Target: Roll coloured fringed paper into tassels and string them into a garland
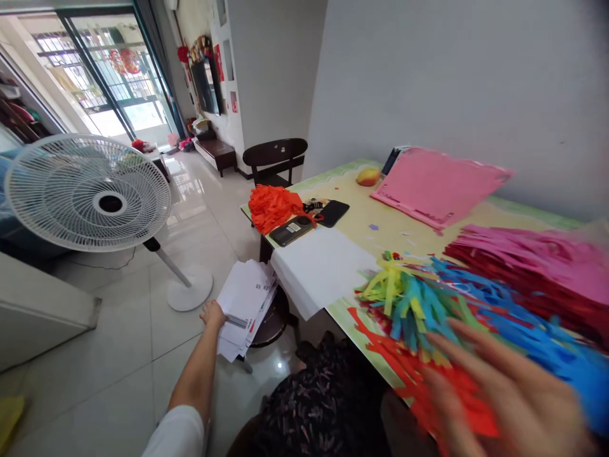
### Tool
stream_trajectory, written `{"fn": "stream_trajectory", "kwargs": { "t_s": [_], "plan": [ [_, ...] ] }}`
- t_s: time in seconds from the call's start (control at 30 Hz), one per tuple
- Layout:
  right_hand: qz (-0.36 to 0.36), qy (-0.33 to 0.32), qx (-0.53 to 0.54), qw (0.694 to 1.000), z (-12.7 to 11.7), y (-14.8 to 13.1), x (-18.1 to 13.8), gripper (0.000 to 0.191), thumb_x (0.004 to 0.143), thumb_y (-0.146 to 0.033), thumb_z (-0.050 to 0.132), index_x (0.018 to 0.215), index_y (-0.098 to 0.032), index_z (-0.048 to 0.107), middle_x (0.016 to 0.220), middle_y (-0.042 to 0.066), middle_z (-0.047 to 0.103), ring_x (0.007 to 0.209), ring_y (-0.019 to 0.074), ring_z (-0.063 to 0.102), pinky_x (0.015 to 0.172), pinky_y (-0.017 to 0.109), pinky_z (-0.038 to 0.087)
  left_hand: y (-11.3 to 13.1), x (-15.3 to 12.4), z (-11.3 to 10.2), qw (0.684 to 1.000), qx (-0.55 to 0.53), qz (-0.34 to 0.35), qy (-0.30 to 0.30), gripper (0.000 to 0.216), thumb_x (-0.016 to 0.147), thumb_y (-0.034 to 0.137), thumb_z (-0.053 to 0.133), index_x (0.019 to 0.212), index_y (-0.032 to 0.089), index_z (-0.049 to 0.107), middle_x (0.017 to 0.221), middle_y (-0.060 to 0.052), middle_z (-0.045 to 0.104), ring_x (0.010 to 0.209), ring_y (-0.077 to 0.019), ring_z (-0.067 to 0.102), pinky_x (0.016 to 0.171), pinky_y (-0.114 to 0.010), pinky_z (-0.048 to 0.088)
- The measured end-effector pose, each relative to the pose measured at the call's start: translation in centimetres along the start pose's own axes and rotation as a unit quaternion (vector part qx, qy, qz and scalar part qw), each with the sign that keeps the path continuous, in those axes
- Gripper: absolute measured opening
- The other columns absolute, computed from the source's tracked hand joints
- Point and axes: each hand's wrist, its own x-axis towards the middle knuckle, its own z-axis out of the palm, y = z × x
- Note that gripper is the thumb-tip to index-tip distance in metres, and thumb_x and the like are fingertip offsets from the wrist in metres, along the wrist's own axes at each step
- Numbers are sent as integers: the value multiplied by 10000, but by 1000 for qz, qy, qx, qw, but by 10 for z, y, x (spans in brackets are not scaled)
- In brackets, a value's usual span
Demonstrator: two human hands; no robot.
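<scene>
My left hand (212,313) reaches down to the left of the table and grips the edge of a stack of white printed papers (246,304) that lies on a dark round stool (272,320). Close to the camera, my right hand (499,393) is blurred, with fingers stretched out flat over a pile of cut paper strips (428,304) in red, blue, yellow and green. It holds nothing. A white sheet (318,266) hangs over the table's near edge between the two hands.
The table (380,222) also bears pink and dark red strip stacks (537,266), a pink board (435,184), an orange paper heap (273,206), two phones (309,222) and a fruit (368,176). A white standing fan (88,193) and a dark chair (275,158) stand on the tiled floor.
</scene>
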Motion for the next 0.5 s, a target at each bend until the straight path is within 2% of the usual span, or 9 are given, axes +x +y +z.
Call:
{"fn": "stream_trajectory", "kwargs": {
  "t_s": [0.07, 0.13, 0.23, 0.33, 0.4, 0.47, 0.5],
  "plan": [
    [-43, -23, -7, 999, 15, -6, -12, 421, 888, -313, 536, 1301, -390, 512, 1298, 86, 542, 1186, 341, 515, 980, 558, 415, 2, -4, -5, 1000, -22, -2, 16, 348, 908, 313, 575, 1216, 154, 549, 1238, -103, 569, 1063, -236, 591, 884, -454, 515],
    [-63, -64, 30, 995, 30, -4, -25, 360, 904, -304, 519, 1264, -326, 535, 1259, 99, 567, 1131, 314, 566, 928, 504, 485, -3, -11, -15, 998, -56, -3, 26, 332, 907, 318, 577, 1193, 151, 561, 1193, -95, 591, 1015, -220, 609, 851, -429, 529],
    [-58, -115, 100, 987, 52, 0, -45, 290, 913, -267, 512, 1197, -284, 566, 1204, 86, 618, 1078, 259, 619, 874, 406, 546, -22, -30, -44, 992, -118, 4, 55, 278, 924, 321, 543, 1132, 139, 570, 1071, -79, 629, 920, -196, 633, 803, -387, 529],
    [-6, -155, 162, 974, 76, -3, -56, 242, 916, -248, 515, 1144, -277, 591, 1164, 70, 652, 1067, 224, 637, 868, 352, 563, -47, -62, -78, 976, -187, 33, 111, 221, 954, 300, 414, 1094, 159, 511, 1009, -92, 641, 936, -224, 645, 800, -341, 499],
    [50, -167, 204, 963, 91, -8, -54, 276, 919, -273, 512, 1188, -259, 573, 1212, 83, 635, 1116, 225, 615, 912, 370, 546, -55, -93, -94, 960, -239, 54, 132, 247, 944, 374, 374, 1098, 196, 451, 1007, -83, 653, 939, -225, 655, 769, -298, 502],
    [117, -172, 264, 942, 99, -7, -50, 421, 910, -336, 520, 1315, -225, 485, 1338, 115, 558, 1208, 246, 554, 963, 404, 513, -51, -133, -98, 938, -321, 85, 97, 332, 903, 501, 409, 1084, 224, 430, 919, -43, 675, 821, -208, 673, 694, -275, 515],
    [156, -172, 298, 926, 99, -4, -49, 509, 901, -378, 526, 1371, -206, 430, 1386, 131, 516, 1241, 260, 526, 972, 413, 505, -45, -156, -95, 913, -390, 115, 40, 382, 861, 543, 477, 1070, 225, 443, 866, -29, 679, 758, -204, 668, 666, -277, 515]
  ]
}}
